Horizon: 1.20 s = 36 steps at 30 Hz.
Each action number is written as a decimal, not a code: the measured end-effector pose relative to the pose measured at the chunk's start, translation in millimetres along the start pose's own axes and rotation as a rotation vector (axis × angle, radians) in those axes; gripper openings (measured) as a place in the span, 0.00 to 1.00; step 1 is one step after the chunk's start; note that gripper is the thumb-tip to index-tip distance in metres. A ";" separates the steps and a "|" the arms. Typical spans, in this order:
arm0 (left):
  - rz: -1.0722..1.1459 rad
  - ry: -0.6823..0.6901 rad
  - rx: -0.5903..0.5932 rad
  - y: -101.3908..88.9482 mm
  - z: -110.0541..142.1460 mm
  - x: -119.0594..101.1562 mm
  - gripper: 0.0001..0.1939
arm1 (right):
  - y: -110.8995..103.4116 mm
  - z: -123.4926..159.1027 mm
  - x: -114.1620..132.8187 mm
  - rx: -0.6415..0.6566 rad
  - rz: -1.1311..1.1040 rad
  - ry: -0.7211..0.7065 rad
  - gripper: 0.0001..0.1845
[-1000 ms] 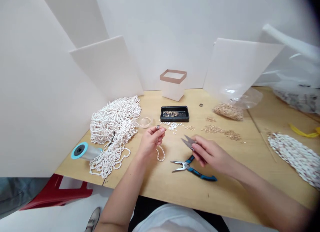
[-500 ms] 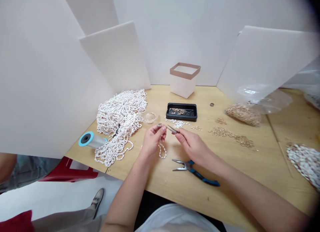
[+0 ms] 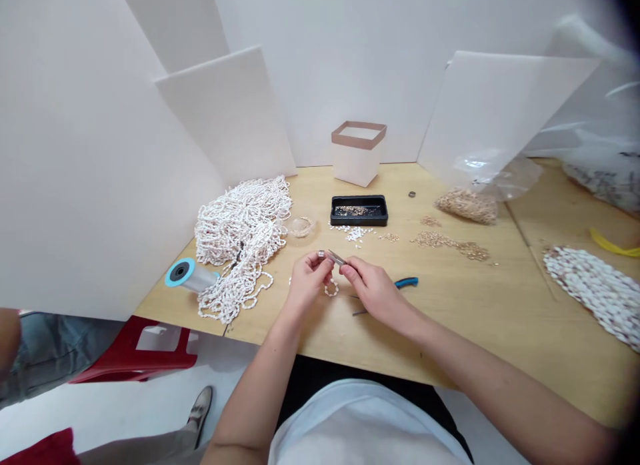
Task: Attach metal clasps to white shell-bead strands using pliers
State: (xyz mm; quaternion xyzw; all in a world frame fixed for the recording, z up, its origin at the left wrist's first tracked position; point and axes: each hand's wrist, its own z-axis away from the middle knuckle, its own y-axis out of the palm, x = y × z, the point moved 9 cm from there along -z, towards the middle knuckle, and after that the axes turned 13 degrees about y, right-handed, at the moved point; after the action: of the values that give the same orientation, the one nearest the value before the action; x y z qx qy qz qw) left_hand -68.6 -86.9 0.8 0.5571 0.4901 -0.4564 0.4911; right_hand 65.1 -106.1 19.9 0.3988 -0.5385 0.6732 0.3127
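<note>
Bead strand (image 3: pixel 331 288) hangs in a small loop below the left hand (image 3: pixel 311 276), over the table (image 3: pixel 475 318) — can't tell if it touches the wood. Left thumb and fingers are pressed together, pinching what looks like the strand's end; exact pinch point too small to see. Right hand (image 3: pixel 369 281) is curled around the scissors (image 3: pixel 336 257), blades looking nearly together, tips right by the left fingertips — probably held this close for fine control. Pliers (image 3: pixel 407 282) lie partly hidden by the right hand, likely kept within easy reach. Tray (image 3: pixel 359 221) and loose white beads (image 3: pixel 357 233) sit beyond both hands, presumably to stay handy without crowding the work.
</note>
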 end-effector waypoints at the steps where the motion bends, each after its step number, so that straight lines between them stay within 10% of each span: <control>1: -0.006 0.000 0.003 -1.3 2.3 0.0 0.16 | 2.5 2.3 0.1 -0.009 0.003 0.007 0.18; 19: -0.012 -0.161 -0.008 -30.6 12.0 51.2 0.18 | 38.9 -12.0 -32.6 -0.001 0.352 0.233 0.17; 30: 0.202 -0.153 0.019 -24.7 -2.4 19.8 0.19 | -102.2 19.3 -94.6 -0.283 0.867 0.574 0.22; 36: 0.253 -0.182 0.068 -12.5 -9.9 24.7 0.18 | -126.8 50.7 -139.2 -0.301 0.958 0.602 0.18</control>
State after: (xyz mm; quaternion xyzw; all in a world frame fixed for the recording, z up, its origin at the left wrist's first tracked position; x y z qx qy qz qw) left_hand -78.2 -74.1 -23.8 0.5872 0.3536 -0.4557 0.5679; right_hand 250.8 -125.9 -36.2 -0.1465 -0.6360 0.7392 0.1660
